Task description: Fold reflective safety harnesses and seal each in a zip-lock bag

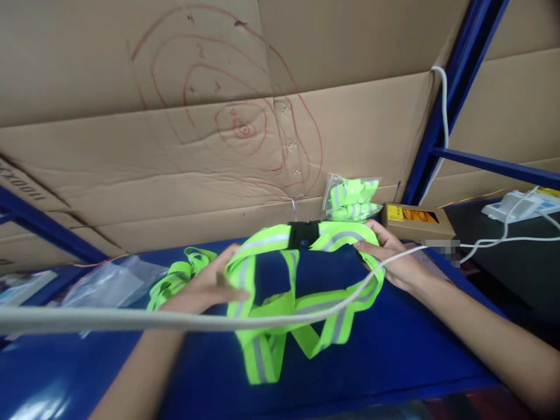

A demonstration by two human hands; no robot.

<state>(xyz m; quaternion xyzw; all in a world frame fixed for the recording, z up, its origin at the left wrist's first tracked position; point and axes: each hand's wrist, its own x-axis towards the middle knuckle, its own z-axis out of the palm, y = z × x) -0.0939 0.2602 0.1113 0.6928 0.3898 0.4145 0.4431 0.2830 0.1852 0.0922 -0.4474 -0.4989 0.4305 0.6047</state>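
A reflective safety harness [268, 240] of lime-yellow straps with silver stripes is held up over the blue table, its belt spread in a loop. A black buckle [303, 235] sits fastened at the loop's far side. My left hand [212, 284] has its fingers and thumb around the belt's left side. At the loop's right side, my right hand [394, 259] pinches the strap between thumb and fingers. Loose straps dangle below the loop. Close behind my left wrist lies a bundle of similar lime straps [177, 277].
A white cable [301, 318] crosses in front of my arms and the straps. Against the cardboard wall [175, 151] stands a plastic bag of folded lime straps [352, 199], beside a small cardboard box [417, 221]. Clear plastic bags [114, 283] lie at left on the blue table [394, 356].
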